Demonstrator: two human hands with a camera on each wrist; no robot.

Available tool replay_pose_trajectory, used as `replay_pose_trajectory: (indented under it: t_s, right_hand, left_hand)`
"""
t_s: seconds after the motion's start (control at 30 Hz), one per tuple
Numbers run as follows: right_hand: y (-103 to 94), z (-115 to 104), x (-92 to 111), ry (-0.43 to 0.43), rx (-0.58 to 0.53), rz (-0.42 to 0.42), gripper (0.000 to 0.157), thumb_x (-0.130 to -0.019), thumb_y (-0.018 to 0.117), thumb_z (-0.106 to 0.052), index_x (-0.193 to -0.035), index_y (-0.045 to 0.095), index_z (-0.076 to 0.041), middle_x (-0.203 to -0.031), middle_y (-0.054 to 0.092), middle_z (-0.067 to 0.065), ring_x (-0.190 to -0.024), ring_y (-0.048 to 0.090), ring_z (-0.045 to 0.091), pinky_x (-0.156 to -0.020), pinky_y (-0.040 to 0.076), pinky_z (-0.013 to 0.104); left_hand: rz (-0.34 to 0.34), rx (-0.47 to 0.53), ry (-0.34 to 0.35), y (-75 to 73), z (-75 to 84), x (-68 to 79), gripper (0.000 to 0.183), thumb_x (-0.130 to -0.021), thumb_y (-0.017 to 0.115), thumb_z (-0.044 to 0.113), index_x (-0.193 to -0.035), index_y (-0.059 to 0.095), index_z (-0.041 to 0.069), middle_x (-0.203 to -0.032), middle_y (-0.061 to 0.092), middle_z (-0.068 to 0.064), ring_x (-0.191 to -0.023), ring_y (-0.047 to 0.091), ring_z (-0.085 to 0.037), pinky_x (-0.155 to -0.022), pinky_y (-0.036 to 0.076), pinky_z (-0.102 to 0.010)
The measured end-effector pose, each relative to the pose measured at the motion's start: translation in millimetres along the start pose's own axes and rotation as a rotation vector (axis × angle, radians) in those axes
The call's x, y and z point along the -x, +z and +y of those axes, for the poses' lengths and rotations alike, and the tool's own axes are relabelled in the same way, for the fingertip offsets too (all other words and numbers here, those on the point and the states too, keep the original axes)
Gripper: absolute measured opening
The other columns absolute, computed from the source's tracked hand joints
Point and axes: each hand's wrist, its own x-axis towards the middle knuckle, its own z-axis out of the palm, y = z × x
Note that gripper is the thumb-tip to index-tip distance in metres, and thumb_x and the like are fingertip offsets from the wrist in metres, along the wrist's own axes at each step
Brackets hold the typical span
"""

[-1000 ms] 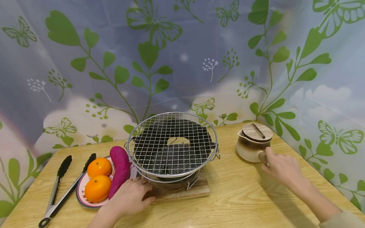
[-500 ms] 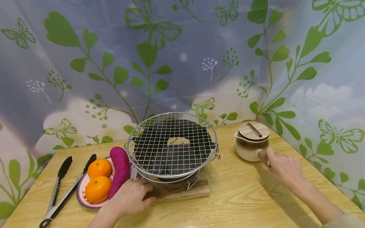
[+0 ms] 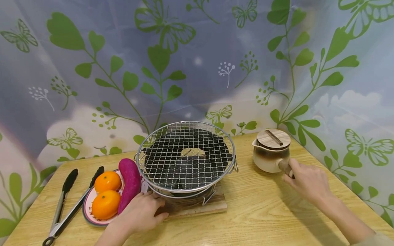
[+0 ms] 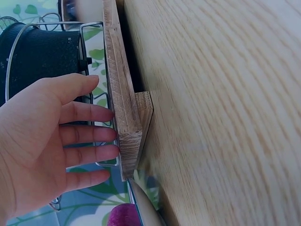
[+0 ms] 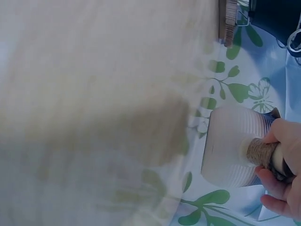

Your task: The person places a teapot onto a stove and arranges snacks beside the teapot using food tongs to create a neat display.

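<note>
A cream and brown teapot [image 3: 267,160] with a flat wooden lid [image 3: 274,138] is at the right of the table. My right hand [image 3: 309,179] grips its twine-wrapped side handle [image 5: 261,152]. In the right wrist view, curtain shows between the pot's base and the tabletop. My left hand [image 3: 140,210] is at the front left of the round grill [image 3: 187,159]. In the left wrist view its fingers are straight, with fingertips right at the edge of the wooden board [image 4: 123,94] under the stove [image 4: 42,61].
Left of the grill, a plate [image 3: 87,213] bears two oranges [image 3: 106,204] and a purple sweet potato [image 3: 128,182]. Spread tongs [image 3: 63,201] lie beside it on the wooden table [image 3: 255,215]. A leaf-printed curtain [image 3: 197,68] stands behind and at the right.
The teapot has shifted slightly left and upward in the head view, with the right hand on its handle. My left hand has stayed in place.
</note>
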Motion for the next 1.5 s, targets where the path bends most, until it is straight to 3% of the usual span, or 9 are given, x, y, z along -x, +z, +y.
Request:
replay_pose_trajectory:
  t_s: [0.33, 0.67, 0.93, 1.13, 1.27, 1.5]
  right_hand:
    - [-15.5, -8.5, -21.5, -0.02, 0.06, 0.135, 0.029, -0.083, 0.028, -0.032, -0.067, 0.035, -0.009, -0.046, 0.018, -0.009, -0.036, 0.016, 0.012, -0.033, 0.01, 0.026]
    - [-40.6, -18.9, -49.1, -0.044, 0.03, 0.208, 0.029, -0.082, 0.03, -0.03, -0.064, 0.036, -0.01, -0.048, 0.015, -0.012, -0.036, 0.015, 0.011, -0.033, 0.01, 0.026]
    - [-54.6, -19.2, -67.1, -0.039, 0.019, 0.18, 0.03, -0.082, 0.029, -0.033, -0.064, 0.036, -0.01, -0.045, 0.021, -0.007, -0.036, 0.017, 0.012, -0.033, 0.01, 0.025]
    - [-64.7, -21.4, -79.6, -0.013, -0.012, 0.156, 0.028, -0.078, 0.038, -0.031, -0.073, 0.048, -0.005, -0.045, 0.036, 0.0, -0.037, 0.023, 0.014, -0.033, 0.016, 0.028]
    - [-71.0, -26.2, -86.8, -0.003, -0.037, 0.134, 0.02, -0.075, 0.045, -0.027, -0.072, 0.045, -0.008, -0.046, 0.034, -0.003, -0.039, 0.023, 0.014, -0.034, 0.016, 0.028]
    - [-76.0, -34.1, -97.3, -0.024, -0.067, 0.138, 0.026, -0.078, 0.042, -0.031, -0.076, 0.049, -0.006, -0.047, 0.039, -0.001, -0.039, 0.025, 0.011, -0.034, 0.017, 0.027]
  left_hand:
    - [0.001, -0.015, 0.004, -2.6, 0.6, 1.9, 0.023, -0.08, 0.065, 0.042, -0.075, 0.061, 0.02, -0.083, 0.058, 0.005, -0.079, 0.056, -0.018, -0.066, 0.045, -0.035]
    - [-0.018, -0.009, -0.002, -6.6, 3.5, 1.5, 0.024, -0.081, 0.065, 0.041, -0.08, 0.064, 0.017, -0.087, 0.06, 0.003, -0.081, 0.055, -0.02, -0.07, 0.046, -0.036]
    - [-0.016, -0.011, -0.013, -7.8, 3.7, 0.9, 0.023, -0.08, 0.065, 0.04, -0.079, 0.063, 0.017, -0.086, 0.059, 0.003, -0.081, 0.055, -0.02, -0.07, 0.046, -0.036]
    - [-0.04, -0.007, -0.026, -12.8, 3.1, -0.6, 0.023, -0.081, 0.065, 0.04, -0.079, 0.064, 0.017, -0.088, 0.06, 0.002, -0.082, 0.055, -0.02, -0.071, 0.046, -0.037]
    - [-0.037, -0.002, -0.025, -12.1, 2.9, 0.8, 0.024, -0.081, 0.065, 0.04, -0.08, 0.065, 0.016, -0.087, 0.06, 0.002, -0.081, 0.055, -0.02, -0.071, 0.046, -0.036]
    - [-0.037, -0.009, -0.029, -9.6, 4.6, 4.9, 0.024, -0.081, 0.064, 0.04, -0.08, 0.065, 0.017, -0.089, 0.062, 0.001, -0.083, 0.056, -0.02, -0.071, 0.046, -0.036]
